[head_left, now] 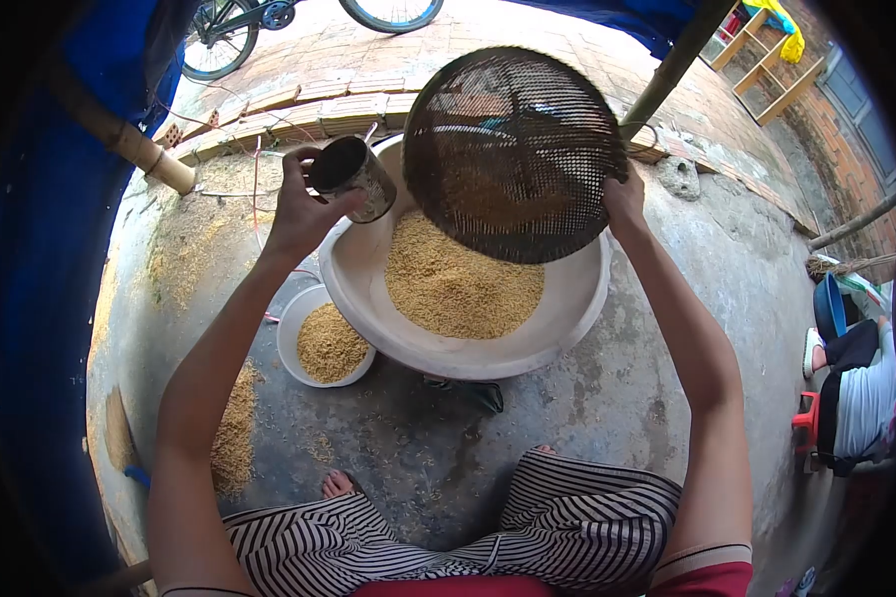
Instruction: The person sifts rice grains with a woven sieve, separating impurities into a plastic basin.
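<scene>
My left hand (314,204) is closed round a metal can (372,189), tipped so that its dark mouth shows. With my right hand (624,202) I grip the right rim of a round dark mesh sieve (516,149), raised and tilted over the far side of a large pale basin (577,328). Yellowish grain (463,284) lies heaped in the basin. Some brownish material shows through the mesh; what it is, I cannot tell. The can is left of the sieve, apart from it, above the basin's left rim.
A small white bucket (289,343) of grain stands left of the basin. More grain (234,438) is piled on the floor. Brick edging (309,114) and a bicycle (269,15) are at the back. At right, a person (866,398) sits by a red stool (805,423).
</scene>
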`<state>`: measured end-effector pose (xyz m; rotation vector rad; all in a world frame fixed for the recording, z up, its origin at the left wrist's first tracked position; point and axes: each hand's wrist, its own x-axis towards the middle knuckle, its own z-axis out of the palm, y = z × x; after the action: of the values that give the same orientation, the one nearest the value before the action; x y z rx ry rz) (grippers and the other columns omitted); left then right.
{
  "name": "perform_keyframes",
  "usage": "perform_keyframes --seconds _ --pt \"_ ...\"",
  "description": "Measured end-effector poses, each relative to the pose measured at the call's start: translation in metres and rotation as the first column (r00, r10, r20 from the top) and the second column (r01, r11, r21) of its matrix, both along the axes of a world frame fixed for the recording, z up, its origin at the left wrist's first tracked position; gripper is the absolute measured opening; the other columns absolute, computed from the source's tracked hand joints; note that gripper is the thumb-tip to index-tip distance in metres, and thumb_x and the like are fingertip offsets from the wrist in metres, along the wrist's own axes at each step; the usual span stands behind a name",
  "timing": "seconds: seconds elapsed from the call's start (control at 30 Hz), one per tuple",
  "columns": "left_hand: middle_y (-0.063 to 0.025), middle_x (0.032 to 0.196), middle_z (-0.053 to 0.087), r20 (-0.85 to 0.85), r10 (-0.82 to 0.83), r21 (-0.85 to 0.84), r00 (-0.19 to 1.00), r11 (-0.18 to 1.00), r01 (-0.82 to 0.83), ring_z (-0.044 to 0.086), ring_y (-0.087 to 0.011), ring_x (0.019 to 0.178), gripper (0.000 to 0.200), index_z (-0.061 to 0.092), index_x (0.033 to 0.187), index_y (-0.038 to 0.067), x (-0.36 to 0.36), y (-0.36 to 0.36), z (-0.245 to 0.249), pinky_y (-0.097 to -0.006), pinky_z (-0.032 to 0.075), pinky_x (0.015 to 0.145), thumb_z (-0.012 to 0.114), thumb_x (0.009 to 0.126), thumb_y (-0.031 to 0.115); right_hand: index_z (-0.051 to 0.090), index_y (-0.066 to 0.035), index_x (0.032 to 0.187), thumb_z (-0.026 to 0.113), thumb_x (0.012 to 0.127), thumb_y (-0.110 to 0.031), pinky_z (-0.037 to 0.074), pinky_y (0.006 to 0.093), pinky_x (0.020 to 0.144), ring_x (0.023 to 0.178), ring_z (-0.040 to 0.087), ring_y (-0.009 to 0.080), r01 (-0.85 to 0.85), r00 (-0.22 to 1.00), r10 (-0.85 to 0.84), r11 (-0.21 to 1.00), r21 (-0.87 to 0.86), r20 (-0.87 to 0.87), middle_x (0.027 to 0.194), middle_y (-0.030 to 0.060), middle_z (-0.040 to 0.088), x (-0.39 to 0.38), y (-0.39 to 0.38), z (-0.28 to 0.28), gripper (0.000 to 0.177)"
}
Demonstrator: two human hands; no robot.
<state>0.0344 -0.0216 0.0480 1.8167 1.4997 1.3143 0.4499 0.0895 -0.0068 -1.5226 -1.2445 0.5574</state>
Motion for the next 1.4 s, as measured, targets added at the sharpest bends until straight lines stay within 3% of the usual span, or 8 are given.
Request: perform_keyframes --seconds 0.47,0.57,0.73,0.77,0.97,1.2,1.27,1.4 --pt "-0.0174 0.098 0.056 -0.025 -0.176 -0.289 0.984 0.944 0.161 0.059 -0.0226 0.091 0.074 0.03 0.112 0.0 0.029 0.006 -0.051 -0.0286 0.048 0.079 0.076 0.057 0.02 0.054 -0.005 0.109 0.046 0.08 -0.003 0.042 0.0373 0.08 0.093 0.059 0.0282 0.203 0.977 -0.207 0.976 0.074 0.056 0.096 0.0159 0.062 -0.016 -0.016 0.014 0.031" --pt "-0.0186 0.102 0.052 -0.178 -0.202 -0.383 0.963 0.916 0.122 0.055 -0.0265 0.097 0.076 0.033 0.111 -0.001 0.041 0.007 -0.069 -0.0311 0.045 0.087 0.077 0.054 0.023 0.054 -0.004 0.109 0.046 0.08 -0.003 0.043 0.0352 0.08 0.091 0.059 0.0241 0.188 0.982 -0.189 0.975 0.118 -0.009 0.095 0.0145 0.062 -0.016 -0.015 0.015 0.03" --pt "-0.0192 0.106 0.047 -0.103 -0.163 -0.467 0.981 0.879 0.097 0.051 -0.0288 0.101 0.079 0.034 0.113 0.0 0.073 0.023 -0.094 -0.034 0.044 0.089 0.079 0.052 0.023 0.052 0.002 0.111 0.045 0.087 -0.004 0.042 0.0271 0.079 0.089 0.054 0.0133 0.017 0.88 0.114 0.963 0.269 -0.462 0.1 0.0067 0.06 -0.017 -0.017 0.021 0.025" --pt "-0.0195 0.107 0.045 -0.051 -0.161 -0.493 0.986 0.862 0.116 0.049 -0.0296 0.103 0.08 0.034 0.113 0.0 0.078 0.025 -0.094 -0.0348 0.043 0.09 0.079 0.052 0.023 0.051 -0.004 0.113 0.044 0.09 -0.008 0.049 0.0293 0.067 0.089 0.056 0.0139 0.001 0.898 0.106 0.97 0.242 -0.427 0.099 0.0042 0.058 -0.015 -0.016 0.022 0.025" --pt "-0.0192 0.108 0.046 -0.1 -0.124 -0.428 0.987 0.901 0.07 0.05 -0.0278 0.103 0.076 0.034 0.112 0.001 0.092 0.029 -0.096 -0.0353 0.044 0.089 0.079 0.053 0.021 0.047 -0.001 0.116 0.046 0.089 -0.009 0.047 0.0302 0.078 0.095 0.054 0.0165 -0.052 0.767 0.162 0.98 0.192 -0.621 0.109 0.0055 0.054 -0.013 -0.016 0.003 0.029" --pt "-0.0174 0.108 0.048 -0.069 -0.108 -0.339 0.992 0.938 0.078 0.053 -0.0248 0.101 0.075 0.033 0.112 0.002 0.094 0.032 -0.113 -0.0351 0.047 0.086 0.078 0.055 0.02 0.046 0.001 0.118 0.048 0.088 -0.009 0.038 0.0284 0.088 0.1 0.049 0.0141 -0.041 0.86 0.218 0.931 0.363 -0.462 0.112 0.0054 0.054 -0.036 -0.029 0.029 0.032" --pt "-0.0185 0.109 0.045 -0.038 -0.114 -0.383 0.993 0.919 0.091 0.05 -0.0274 0.102 0.077 0.033 0.112 0.002 0.098 0.028 -0.103 -0.0359 0.044 0.087 0.079 0.053 0.022 0.046 0.002 0.118 0.048 0.088 -0.009 0.038 0.0285 0.088 0.1 0.049 0.0131 -0.031 0.963 0.142 0.901 0.432 -0.228 0.112 0.0049 0.054 -0.041 -0.032 0.033 0.032" --pt "-0.0211 0.113 0.043 0.016 -0.119 -0.36 0.993 0.926 0.117 0.046 -0.0304 0.106 0.08 0.033 0.111 0.0 0.101 0.03 -0.102 -0.0371 0.04 0.09 0.079 0.049 0.025 0.047 0.002 0.118 0.049 0.087 -0.006 0.038 0.0279 0.089 0.101 0.049 0.0131 -0.108 0.912 0.279 0.87 0.481 -0.299 0.113 0.0052 0.053 -0.054 -0.041 0.046 0.032"
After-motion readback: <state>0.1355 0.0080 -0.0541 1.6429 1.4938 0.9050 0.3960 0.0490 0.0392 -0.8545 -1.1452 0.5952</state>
